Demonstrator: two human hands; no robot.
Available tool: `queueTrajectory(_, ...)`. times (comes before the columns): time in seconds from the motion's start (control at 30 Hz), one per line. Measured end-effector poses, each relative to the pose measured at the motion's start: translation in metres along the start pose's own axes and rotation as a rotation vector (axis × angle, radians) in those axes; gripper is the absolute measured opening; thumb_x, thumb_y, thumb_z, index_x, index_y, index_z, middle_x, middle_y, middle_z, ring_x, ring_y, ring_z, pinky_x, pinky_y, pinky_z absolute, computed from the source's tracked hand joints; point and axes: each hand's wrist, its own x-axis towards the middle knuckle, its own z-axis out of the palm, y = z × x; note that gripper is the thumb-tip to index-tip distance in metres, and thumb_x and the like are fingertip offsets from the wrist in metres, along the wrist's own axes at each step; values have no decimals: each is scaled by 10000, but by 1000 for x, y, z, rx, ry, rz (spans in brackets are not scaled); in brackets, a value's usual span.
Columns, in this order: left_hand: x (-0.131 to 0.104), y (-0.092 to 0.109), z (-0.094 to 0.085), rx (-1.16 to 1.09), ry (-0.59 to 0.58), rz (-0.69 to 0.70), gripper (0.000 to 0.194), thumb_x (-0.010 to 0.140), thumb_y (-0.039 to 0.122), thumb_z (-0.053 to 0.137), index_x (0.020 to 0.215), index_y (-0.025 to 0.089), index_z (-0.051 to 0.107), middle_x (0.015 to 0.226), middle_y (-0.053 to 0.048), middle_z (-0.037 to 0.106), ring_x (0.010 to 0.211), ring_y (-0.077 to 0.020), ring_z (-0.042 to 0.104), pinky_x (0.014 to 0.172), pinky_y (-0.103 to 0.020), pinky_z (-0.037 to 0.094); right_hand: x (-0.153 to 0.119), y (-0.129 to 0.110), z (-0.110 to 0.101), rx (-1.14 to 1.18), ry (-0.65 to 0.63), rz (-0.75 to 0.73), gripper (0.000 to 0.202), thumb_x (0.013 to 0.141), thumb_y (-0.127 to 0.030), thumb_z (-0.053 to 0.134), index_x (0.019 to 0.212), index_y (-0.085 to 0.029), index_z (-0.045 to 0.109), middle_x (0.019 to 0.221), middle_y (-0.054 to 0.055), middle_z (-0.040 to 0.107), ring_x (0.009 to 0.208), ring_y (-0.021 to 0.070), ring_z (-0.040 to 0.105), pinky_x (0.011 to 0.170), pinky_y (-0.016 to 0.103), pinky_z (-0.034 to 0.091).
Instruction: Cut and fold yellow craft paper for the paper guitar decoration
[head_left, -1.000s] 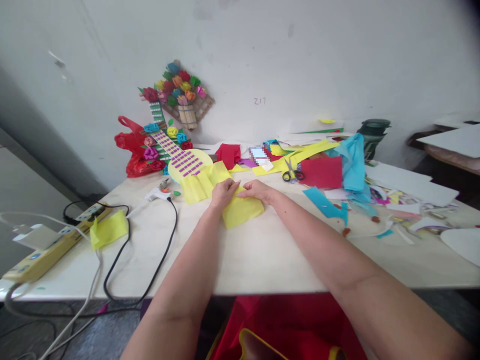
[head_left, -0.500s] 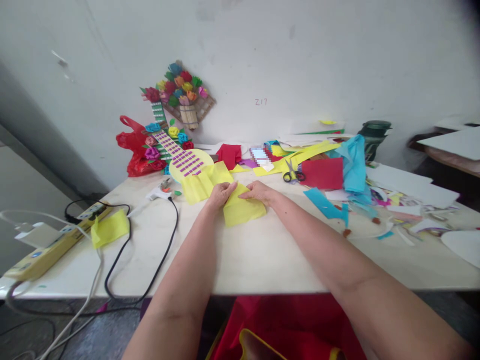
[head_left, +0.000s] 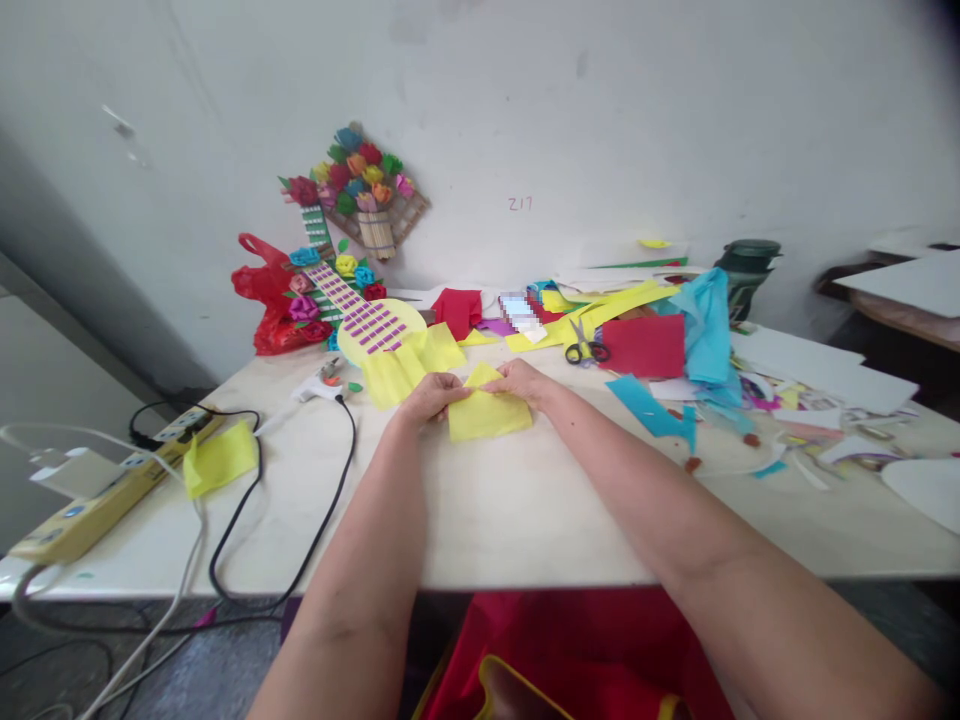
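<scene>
Yellow paper [head_left: 491, 415] was pinched at its sides by the left hand [head_left: 435, 398] and right hand [head_left: 521, 383], both arms [head_left: 367, 540] reaching forward over mid-table [head_left: 540, 530]. Behind rose a pale wall [head_left: 637, 120]. The paper's peak pointed wallward, its straight edge toward the person; its long axis was unclear.

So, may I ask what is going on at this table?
A person's left hand and right hand hold a thin yellow sheet between them above the table. Just beyond, more yellow material lies by a guitar-shaped piece patterned with purple rectangles. The scissors lie open to the right, near a red sheet, with neither hand on them. Another yellow piece is at the left, by the power strip.
</scene>
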Motion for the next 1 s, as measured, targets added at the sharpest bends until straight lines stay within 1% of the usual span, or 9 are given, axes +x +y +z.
queueTrajectory(0.13,1,-3,-1,-39,-12,-3,320,614,450,620,595,169,470,340,71,358,272,-41,278,326,-194,144,0,0,1,-8,4,-10,195,441,-216,747,528,-142,589,464,3,600,415,134,544,389,222,441)
queueTrajectory(0.27,-1,0,-2,-105,-66,25,307,584,416,654,608,156,493,387,56,422,313,-44,350,348,-190,207,-2,-1,1,9,-2,6,178,463,-203,734,557,-136,598,492,12,616,437,145,559,413,238,460)
queueTrajectory(0.33,-3,2,-4,-102,-93,30,301,589,409,653,596,152,496,390,47,440,326,-46,366,359,-190,221,-3,-2,0,26,-7,7,175,471,-196,728,573,-132,602,505,16,624,449,151,567,429,247,470)
queueTrajectory(0.53,-6,2,-5,-90,-99,7,326,609,439,630,557,161,468,362,50,420,301,-44,333,352,-194,213,-1,0,-2,12,-4,7,192,475,-202,734,579,-123,593,496,17,620,439,146,566,428,237,467)
queueTrajectory(0.63,-3,2,-1,-157,-64,40,341,611,465,619,578,151,490,417,44,439,350,-47,374,374,-191,245,-2,0,-1,30,-51,14,210,479,-227,741,602,-128,603,528,17,634,468,153,582,452,247,481)
queueTrajectory(0.73,0,3,6,-229,7,64,343,583,454,646,677,140,544,537,23,518,451,-69,457,439,-196,321,-3,0,2,19,-108,21,218,467,-236,752,569,-136,587,522,13,629,459,146,577,438,236,471)
queueTrajectory(0.8,1,5,11,-246,46,87,349,575,442,656,713,138,556,589,14,544,503,-81,486,483,-205,354,-4,0,4,2,-139,22,229,457,-235,757,541,-139,567,512,12,622,447,140,569,424,228,460)
queueTrajectory(0.87,1,8,14,-245,84,122,336,578,436,654,691,137,550,578,22,527,499,-76,468,484,-205,349,-5,0,6,-5,-166,22,236,454,-237,759,534,-139,559,512,12,622,446,140,566,423,230,457)
queueTrajectory(1.0,1,10,17,-210,173,204,311,597,419,639,588,135,513,495,49,438,451,-50,379,452,-193,301,-4,1,7,0,-204,35,243,450,-248,760,552,-144,565,525,8,627,466,148,574,439,240,465)
